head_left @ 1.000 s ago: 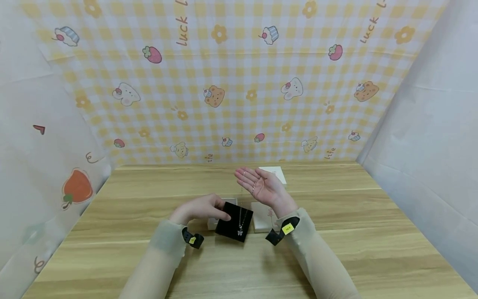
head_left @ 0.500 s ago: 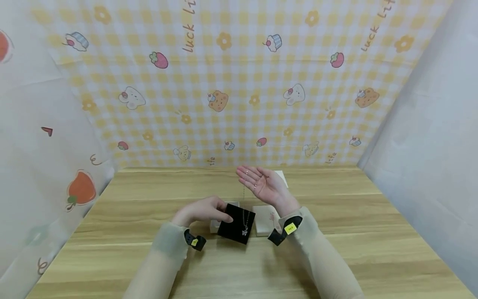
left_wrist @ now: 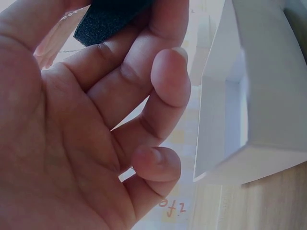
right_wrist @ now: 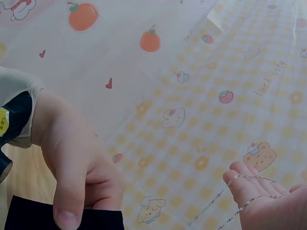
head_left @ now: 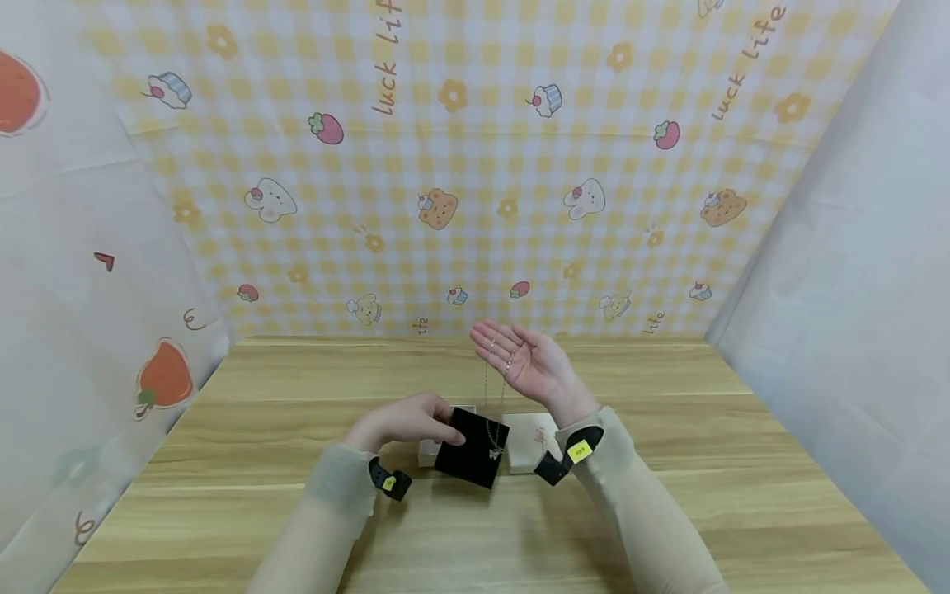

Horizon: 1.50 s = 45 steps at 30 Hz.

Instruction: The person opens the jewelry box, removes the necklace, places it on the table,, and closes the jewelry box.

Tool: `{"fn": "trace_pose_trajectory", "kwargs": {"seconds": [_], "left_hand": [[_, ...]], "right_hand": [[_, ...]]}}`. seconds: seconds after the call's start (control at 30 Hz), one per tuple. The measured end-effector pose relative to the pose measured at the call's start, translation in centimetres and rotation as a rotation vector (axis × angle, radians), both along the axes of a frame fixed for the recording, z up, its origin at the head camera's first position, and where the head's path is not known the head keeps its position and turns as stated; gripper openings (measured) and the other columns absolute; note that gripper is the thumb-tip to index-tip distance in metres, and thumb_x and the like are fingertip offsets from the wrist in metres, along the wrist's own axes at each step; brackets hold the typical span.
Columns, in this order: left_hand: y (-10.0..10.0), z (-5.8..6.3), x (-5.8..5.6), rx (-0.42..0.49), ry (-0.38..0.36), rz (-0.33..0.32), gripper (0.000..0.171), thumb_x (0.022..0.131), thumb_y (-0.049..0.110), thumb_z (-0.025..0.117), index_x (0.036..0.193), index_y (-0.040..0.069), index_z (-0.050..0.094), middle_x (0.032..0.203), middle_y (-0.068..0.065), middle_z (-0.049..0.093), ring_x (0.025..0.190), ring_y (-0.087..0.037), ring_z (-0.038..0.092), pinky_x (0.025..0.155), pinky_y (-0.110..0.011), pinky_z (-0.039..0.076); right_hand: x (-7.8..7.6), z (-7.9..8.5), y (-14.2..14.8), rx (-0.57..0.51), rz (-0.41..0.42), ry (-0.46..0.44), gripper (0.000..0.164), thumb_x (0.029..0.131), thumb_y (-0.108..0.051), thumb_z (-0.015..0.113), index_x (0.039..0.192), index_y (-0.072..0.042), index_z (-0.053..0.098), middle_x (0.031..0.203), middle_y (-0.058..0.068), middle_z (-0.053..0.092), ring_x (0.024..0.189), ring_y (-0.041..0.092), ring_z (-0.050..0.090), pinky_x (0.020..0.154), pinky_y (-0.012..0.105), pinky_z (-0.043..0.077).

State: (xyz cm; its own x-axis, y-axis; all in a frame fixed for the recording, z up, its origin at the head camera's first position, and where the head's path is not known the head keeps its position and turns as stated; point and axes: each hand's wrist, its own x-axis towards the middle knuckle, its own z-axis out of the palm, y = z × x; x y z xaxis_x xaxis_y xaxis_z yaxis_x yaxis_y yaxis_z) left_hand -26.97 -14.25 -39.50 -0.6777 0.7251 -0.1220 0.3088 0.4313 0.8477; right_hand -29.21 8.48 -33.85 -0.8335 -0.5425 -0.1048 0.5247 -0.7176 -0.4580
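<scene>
My left hand [head_left: 411, 419] pinches a square black foam pad [head_left: 467, 450], thumb on top and fingers beneath. In the left wrist view only a corner of this foam pad [left_wrist: 108, 21] shows past the fingers. My right hand [head_left: 530, 363] is raised palm up, its fingers straight. A thin silver necklace [right_wrist: 261, 177] lies draped over those fingers. Its two strands hang down toward the foam pad, and the small butterfly-like pendant [head_left: 496, 452] appears at the pad's right edge. Whether the pendant touches the pad cannot be told.
Behind the pad and partly hidden stands an open white box [left_wrist: 276, 100]. A white lid or box [head_left: 523, 445] with a pink floral print sits to the right, under my right forearm. A patterned cloth [head_left: 475, 206] hangs behind the wooden table [head_left: 668, 495].
My right hand has risen slightly, and the pendant has shifted right and a little up relative to the pad. The white item behind my right hand is now hidden. The head view has shifted slightly.
</scene>
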Motion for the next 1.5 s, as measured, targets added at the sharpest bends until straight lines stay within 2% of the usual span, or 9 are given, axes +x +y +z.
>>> {"fn": "trace_pose_trajectory", "kwargs": {"seconds": [0.17,0.57,0.73,1.0,1.23,1.5], "left_hand": [[0.0,0.0,0.0,0.003,-0.014,-0.002,0.02,0.087,0.022,0.065,0.07,0.012,0.06,0.059,0.007,0.044,0.052,-0.008,0.034,0.052,-0.024,0.031],[-0.1,-0.4,-0.2,0.004,-0.001,-0.006,0.021,0.086,0.023,0.066,0.07,0.01,0.061,0.06,0.006,0.046,0.053,-0.008,0.035,0.053,-0.025,0.032],[-0.1,-0.4,-0.2,0.005,0.001,-0.01,0.02,0.086,0.023,0.066,0.072,0.01,0.062,0.062,0.003,0.049,0.054,-0.009,0.037,0.055,-0.025,0.033],[-0.3,-0.4,-0.2,0.011,-0.004,-0.011,0.024,0.086,0.023,0.066,0.067,0.012,0.056,0.059,0.006,0.045,0.052,-0.008,0.034,0.052,-0.024,0.031],[-0.4,-0.2,0.0,-0.002,-0.012,-0.004,0.036,0.086,0.023,0.066,0.061,0.016,0.042,0.056,0.007,0.035,0.049,-0.008,0.027,0.049,-0.024,0.026],[-0.6,0.0,0.2,0.006,-0.02,-0.013,0.032,0.087,0.022,0.066,0.063,0.015,0.046,0.057,0.006,0.037,0.05,-0.009,0.028,0.051,-0.025,0.027]], "right_hand": [[0.1,0.8,0.0,0.012,-0.011,0.028,0.051,0.108,-0.024,0.023,0.152,0.001,0.018,0.157,0.017,0.024,0.142,0.026,0.027,0.11,0.036,0.029],[0.0,2.6,-0.2,0.008,-0.031,0.03,0.05,0.108,-0.024,0.021,0.151,0.0,0.022,0.156,0.016,0.026,0.14,0.027,0.031,0.108,0.037,0.032],[-0.2,3.4,-0.2,0.017,-0.032,0.063,0.05,0.108,-0.024,0.02,0.152,0.0,0.021,0.156,0.016,0.026,0.14,0.026,0.031,0.108,0.037,0.032],[-0.4,4.3,-0.1,0.027,-0.038,0.085,0.05,0.108,-0.024,0.023,0.152,-0.001,0.021,0.156,0.015,0.027,0.14,0.026,0.032,0.109,0.037,0.032],[-0.7,5.3,0.0,0.035,-0.051,0.112,0.05,0.108,-0.024,0.023,0.152,-0.001,0.021,0.156,0.015,0.026,0.14,0.026,0.032,0.11,0.037,0.03],[-1.5,5.9,0.0,0.01,-0.057,0.087,0.05,0.108,-0.025,0.024,0.152,-0.001,0.024,0.155,0.015,0.029,0.139,0.027,0.033,0.11,0.037,0.029]]}}
